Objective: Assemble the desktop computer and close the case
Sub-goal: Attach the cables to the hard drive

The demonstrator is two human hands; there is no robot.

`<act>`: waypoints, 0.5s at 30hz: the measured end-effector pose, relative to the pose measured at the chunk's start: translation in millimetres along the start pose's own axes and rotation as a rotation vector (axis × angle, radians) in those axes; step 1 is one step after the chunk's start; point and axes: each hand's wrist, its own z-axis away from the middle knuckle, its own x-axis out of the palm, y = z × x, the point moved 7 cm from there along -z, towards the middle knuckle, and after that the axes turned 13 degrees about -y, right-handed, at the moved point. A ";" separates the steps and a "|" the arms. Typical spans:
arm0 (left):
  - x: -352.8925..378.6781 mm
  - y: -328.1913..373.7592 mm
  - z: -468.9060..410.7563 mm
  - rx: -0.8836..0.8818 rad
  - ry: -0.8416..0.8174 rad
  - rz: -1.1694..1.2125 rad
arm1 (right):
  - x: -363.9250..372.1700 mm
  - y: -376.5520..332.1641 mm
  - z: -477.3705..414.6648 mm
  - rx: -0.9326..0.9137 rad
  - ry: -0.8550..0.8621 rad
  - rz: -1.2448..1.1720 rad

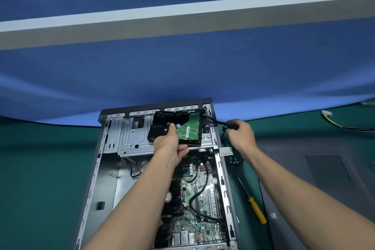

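Hands are held over the far end of an open computer case (97,168), which lies flat on a green tabletop (40,168) with its motherboard (203,199) exposed. A hard drive (160,126) is gripped by the left hand (170,146), thumb on top and fingers curled beneath, and is held tilted above the metal drive cage (129,134), green circuit board facing up. Its long axis is judged to run across the case, with the board end turned to the right. Just beside that end, at the far right corner of the case, a black cable (215,121) is pinched by the right hand (240,134), fingers closed together on it. The right hand is the nearer one to the drive's connector edge, so the plug would be brought leftward. The plug itself is covered by the fingers, the drive's socket is not visible, and whether the cable is already seated cannot be told. A yellow-handled screwdriver (256,209) and a grey side panel (316,178) lie to the right of the case.
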 end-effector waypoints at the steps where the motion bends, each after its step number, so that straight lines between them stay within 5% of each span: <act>1: -2.0 -1.2 1.4 -0.004 -0.025 -0.085 | -0.2 1.3 2.8 -0.016 -0.006 -0.019; 7: 8.5 -0.4 18.5 0.141 0.026 -0.386 | -6.3 14.1 21.2 -0.052 -0.078 -0.058; 11: 48.7 -9.0 54.2 0.354 0.209 -1.016 | -31.0 25.4 39.2 -0.058 -0.006 -0.103; 15: 115.4 -51.5 85.4 0.655 0.135 -1.439 | -63.0 64.1 68.4 -0.003 0.102 -0.128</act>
